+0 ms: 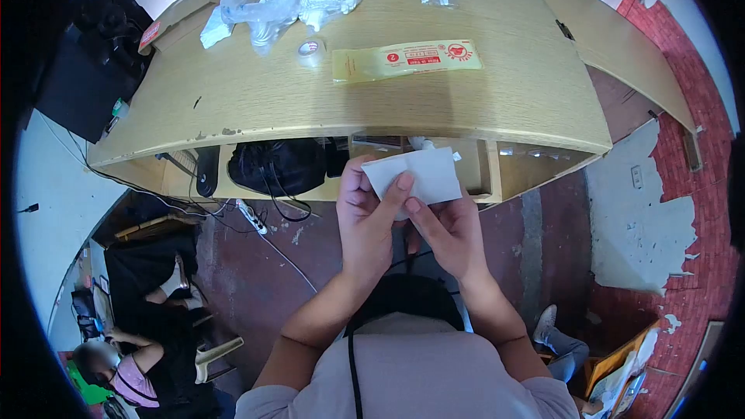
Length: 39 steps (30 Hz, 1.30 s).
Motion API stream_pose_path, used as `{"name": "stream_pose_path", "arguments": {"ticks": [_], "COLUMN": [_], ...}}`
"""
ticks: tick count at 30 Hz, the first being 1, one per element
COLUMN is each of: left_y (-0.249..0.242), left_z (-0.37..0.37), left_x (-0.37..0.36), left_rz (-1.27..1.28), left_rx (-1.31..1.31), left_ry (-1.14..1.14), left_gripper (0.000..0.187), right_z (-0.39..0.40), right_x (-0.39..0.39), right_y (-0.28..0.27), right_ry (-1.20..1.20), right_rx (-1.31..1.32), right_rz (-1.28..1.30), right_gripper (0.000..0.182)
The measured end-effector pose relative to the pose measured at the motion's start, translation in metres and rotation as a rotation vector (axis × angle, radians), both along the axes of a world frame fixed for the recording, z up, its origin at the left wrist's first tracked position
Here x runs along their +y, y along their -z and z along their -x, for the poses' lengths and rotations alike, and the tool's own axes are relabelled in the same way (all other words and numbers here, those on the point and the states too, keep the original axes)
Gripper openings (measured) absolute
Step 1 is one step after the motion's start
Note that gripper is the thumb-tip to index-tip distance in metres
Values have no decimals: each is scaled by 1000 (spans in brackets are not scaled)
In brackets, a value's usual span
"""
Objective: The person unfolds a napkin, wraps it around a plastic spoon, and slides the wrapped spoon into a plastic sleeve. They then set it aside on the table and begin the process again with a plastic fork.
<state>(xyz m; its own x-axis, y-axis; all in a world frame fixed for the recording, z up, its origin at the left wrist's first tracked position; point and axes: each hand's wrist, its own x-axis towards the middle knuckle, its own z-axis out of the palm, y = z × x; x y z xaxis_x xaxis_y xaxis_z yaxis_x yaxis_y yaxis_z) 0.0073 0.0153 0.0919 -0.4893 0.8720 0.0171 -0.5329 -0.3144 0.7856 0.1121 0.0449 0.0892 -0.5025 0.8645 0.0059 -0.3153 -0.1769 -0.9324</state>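
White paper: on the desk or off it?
Off it: the left hand and right hand hold the white paper in front of the desk.

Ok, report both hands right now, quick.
Left hand: closed on the white paper, thumb on its near face.
Right hand: closed on the same paper, thumb at its lower edge.

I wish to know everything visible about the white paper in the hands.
The paper is white and straight-edged, with no print visible. It seems folded, though its layers are unclear. Slightly tilted, it is held before the desk by the left hand and right hand, the left thumb lying over it.
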Motion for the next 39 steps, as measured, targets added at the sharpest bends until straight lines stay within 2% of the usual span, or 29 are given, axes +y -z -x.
{"name": "stream_pose_path", "arguments": {"ticks": [3,7,9,20,22,25,27,28,30,37,39], "left_y": [1,1,5,5,4,6,15,15,14,14,9], "left_z": [10,11,10,15,17,23,28,27,26,23,23], "left_x": [-3,-4,-3,-3,-3,-5,-9,-9,-9,-5,-5], "left_rz": [9,24,-10,0,-7,-15,21,22,23,21,24], "left_rx": [-8,45,122,104,109,145,338,337,493,484,528], "left_ry": [115,110,38,99,137,76,92,91,-3,-29,-11], "left_gripper": [27,25,24,29,32,28,17,17,12,13,19], "right_z": [-2,-4,-5,-1,-1,-2,-2,-1,-1,-2,-2], "right_x": [-3,-6,-5,-3,-3,-3,-4,-5,-5,-4,-3], "right_y": [-2,-5,-4,-4,-11,-12,-14,-14,-13,-7,-6], "right_ry": [19,50,61,126,154,156,166,175,169,178,172], "right_rx": [-72,-157,-155,-169,-227,-295,-306,-318,-310,-235,-241], "right_rz": [-31,-71,-103,-110,-102,-116,-139,-162,-168,-181,-178], "right_gripper": [37,38,37,33,31,28,27,26,24,19,19]}}
